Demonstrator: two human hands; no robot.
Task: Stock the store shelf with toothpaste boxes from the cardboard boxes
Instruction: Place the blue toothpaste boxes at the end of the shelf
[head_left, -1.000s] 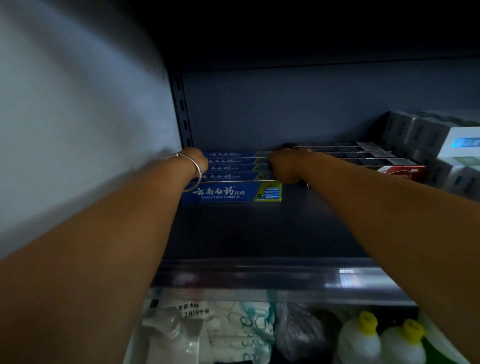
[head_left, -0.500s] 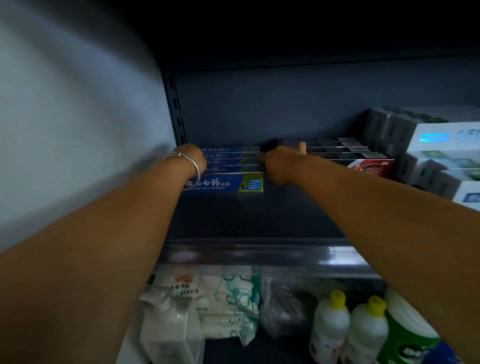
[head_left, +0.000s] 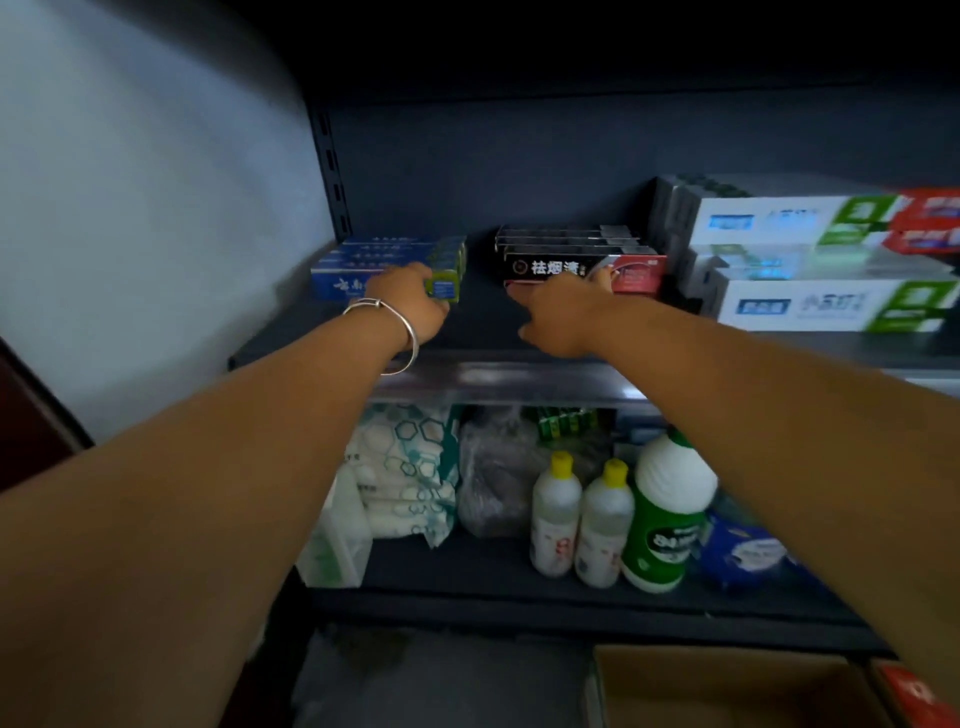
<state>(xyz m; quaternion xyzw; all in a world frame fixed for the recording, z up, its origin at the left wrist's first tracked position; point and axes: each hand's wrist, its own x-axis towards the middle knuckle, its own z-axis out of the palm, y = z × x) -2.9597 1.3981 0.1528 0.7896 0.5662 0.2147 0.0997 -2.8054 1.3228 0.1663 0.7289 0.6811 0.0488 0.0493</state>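
Note:
A row of blue toothpaste boxes (head_left: 363, 260) lies at the left end of the dark shelf (head_left: 483, 332). My left hand (head_left: 410, 299), with a silver bangle on the wrist, rests against the front blue box. A gap away, a row of black and red toothpaste boxes (head_left: 566, 260) lies to the right. My right hand (head_left: 558, 317) touches the front black box with its fingers spread. An open cardboard box (head_left: 727, 686) sits on the floor at the lower right.
Stacked white and green toothpaste boxes (head_left: 810, 260) fill the shelf's right side. The shelf below holds a white patterned pack (head_left: 410, 478), two yellow-capped bottles (head_left: 576, 514), a green-labelled bottle (head_left: 667, 525) and a blue pack (head_left: 737, 551). A pale wall (head_left: 130, 208) stands at the left.
My head has pulled back and both hands have drawn toward the shelf's front. The right hand left the end of the blue row and now touches the black box; a gap shows between rows.

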